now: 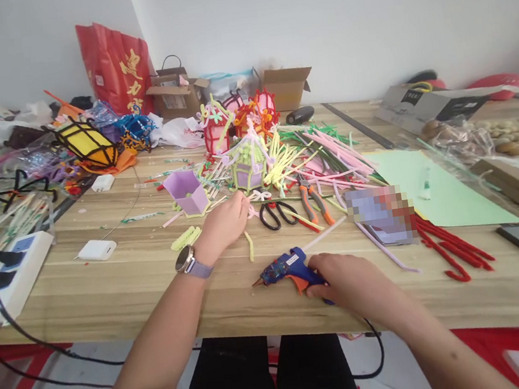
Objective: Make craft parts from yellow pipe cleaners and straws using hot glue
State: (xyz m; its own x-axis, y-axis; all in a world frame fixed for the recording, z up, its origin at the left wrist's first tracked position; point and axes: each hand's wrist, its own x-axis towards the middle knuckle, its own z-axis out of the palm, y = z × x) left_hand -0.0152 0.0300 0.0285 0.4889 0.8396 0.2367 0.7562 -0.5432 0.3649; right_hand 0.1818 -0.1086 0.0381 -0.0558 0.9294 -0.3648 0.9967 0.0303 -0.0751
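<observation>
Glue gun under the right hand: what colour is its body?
Blue, with an orange trigger; head view.

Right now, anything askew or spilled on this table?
Yes. Pipe cleaners lie strewn in a loose heap mid-table, over pliers and scissors. Right hand holds the glue gun; left hand reaches into the pile.

A glossy plastic glue gun [285, 270] lies on the matt wood-grain table [146, 281] among fuzzy pipe cleaners [445, 249].

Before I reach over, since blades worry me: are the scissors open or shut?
Shut. The scissors lie flat on the table, black loops side by side, beyond the left hand.
</observation>
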